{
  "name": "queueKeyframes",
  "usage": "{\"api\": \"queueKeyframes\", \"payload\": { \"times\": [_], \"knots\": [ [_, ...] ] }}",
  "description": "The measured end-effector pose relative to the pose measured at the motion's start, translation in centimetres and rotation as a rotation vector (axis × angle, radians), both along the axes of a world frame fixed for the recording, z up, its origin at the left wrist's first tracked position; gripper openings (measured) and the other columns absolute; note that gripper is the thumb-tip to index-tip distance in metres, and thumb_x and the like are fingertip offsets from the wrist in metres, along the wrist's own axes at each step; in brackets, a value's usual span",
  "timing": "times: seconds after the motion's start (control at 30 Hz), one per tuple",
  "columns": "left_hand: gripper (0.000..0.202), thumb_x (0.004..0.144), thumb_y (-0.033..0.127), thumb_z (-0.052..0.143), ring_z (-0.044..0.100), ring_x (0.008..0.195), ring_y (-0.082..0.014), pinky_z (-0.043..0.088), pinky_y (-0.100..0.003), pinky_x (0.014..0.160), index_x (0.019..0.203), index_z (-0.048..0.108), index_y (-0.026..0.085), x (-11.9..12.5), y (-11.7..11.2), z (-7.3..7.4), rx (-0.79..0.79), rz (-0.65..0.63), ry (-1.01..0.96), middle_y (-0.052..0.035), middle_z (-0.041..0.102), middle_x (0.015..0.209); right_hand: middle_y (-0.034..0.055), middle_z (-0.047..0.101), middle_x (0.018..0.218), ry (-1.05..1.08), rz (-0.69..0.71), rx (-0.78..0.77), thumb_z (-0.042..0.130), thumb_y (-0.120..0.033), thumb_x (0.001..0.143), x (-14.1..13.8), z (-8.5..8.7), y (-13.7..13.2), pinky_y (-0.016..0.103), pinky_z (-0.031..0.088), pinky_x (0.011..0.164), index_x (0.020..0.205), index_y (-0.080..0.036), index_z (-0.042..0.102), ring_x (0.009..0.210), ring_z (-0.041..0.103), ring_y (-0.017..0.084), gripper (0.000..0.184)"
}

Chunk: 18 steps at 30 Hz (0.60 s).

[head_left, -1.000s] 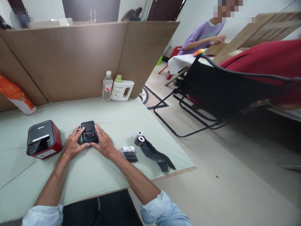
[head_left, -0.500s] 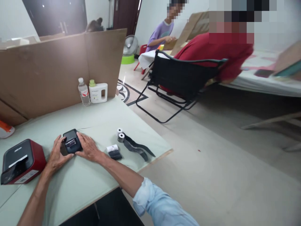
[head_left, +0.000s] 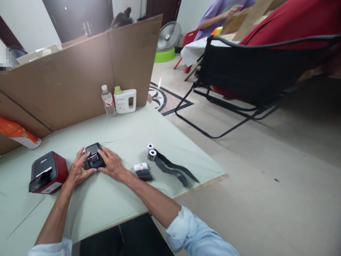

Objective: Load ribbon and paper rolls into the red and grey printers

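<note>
A small black box-shaped device (head_left: 95, 162), with a shiny strip across its front half, sits on the table. My left hand (head_left: 79, 166) curls around its left side, fingertips on its edge and thumb at the near corner. On the opposite side my right hand (head_left: 113, 163) grips it, fingers along the right edge. Left of my hands stands a larger red and black box-shaped machine (head_left: 49, 172) with a white label. To the right lie two small rolls (head_left: 152, 154) trailing long black strips, and a white roll (head_left: 140, 167) with a short black piece unrolled.
Against a cardboard screen (head_left: 80, 89) stand a clear water bottle (head_left: 108, 102) and a white jug (head_left: 125, 101) with a green cap. An orange and white bottle (head_left: 21, 134) lies at the left. Beyond the table's right edge are a black folding chair (head_left: 255, 71) with a seated person and a fan (head_left: 168, 37).
The view has swung to the left, so everything on the table appears further right. Both hands stay on the black device, with little visible movement of the fingers.
</note>
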<state>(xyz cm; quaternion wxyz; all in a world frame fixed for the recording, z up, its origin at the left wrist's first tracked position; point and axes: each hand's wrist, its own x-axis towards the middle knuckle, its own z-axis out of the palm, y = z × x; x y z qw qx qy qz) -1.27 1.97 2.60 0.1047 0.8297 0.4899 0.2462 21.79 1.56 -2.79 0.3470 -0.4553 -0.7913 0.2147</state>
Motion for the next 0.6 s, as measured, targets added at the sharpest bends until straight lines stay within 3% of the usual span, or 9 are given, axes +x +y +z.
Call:
{"api": "queueKeyframes", "payload": {
  "times": [0.2,0.33,0.47,0.6],
  "knots": [
    [0.08,0.073,0.053,0.087,0.058,0.138,-0.0411,0.053,-0.058,0.111,0.142,0.061,0.024,0.0,0.1,0.6,-0.017,0.009,0.053,-0.0198,0.036,0.167,0.0225,0.032,0.17,-0.033,-0.035,-0.031,0.084,-0.03,0.084,-0.6,0.4,-0.6,0.059,0.04,0.119,0.164,-0.02,0.033,0.146,0.047,0.039,0.095],
    [0.092,0.066,0.046,0.091,0.046,0.149,-0.0439,0.051,-0.057,0.113,0.145,0.054,0.019,0.3,0.8,1.1,-0.087,0.007,0.086,-0.0228,0.027,0.171,0.0237,0.033,0.169,-0.043,-0.013,-0.037,0.082,-0.031,0.086,-0.3,1.0,-0.8,0.059,0.039,0.12,0.167,-0.017,0.025,0.148,0.044,0.04,0.1],
    [0.11,0.062,0.043,0.091,0.033,0.156,-0.0442,0.043,-0.06,0.12,0.156,0.04,0.021,0.5,2.4,1.5,-0.111,-0.053,0.096,-0.0216,0.034,0.166,0.0243,0.03,0.17,-0.012,-0.002,0.025,0.08,-0.032,0.086,0.1,1.6,-0.6,0.057,0.038,0.122,0.168,-0.014,0.022,0.151,0.038,0.039,0.102],
    [0.108,0.064,0.041,0.087,0.042,0.15,-0.0423,0.043,-0.06,0.12,0.159,0.038,0.022,0.5,3.4,1.8,-0.101,-0.108,0.074,-0.0191,0.041,0.159,0.0245,0.033,0.168,0.053,0.0,0.177,0.077,-0.032,0.086,0.1,2.5,-0.7,0.055,0.038,0.123,0.164,-0.012,0.031,0.151,0.038,0.037,0.093]
  ]
}}
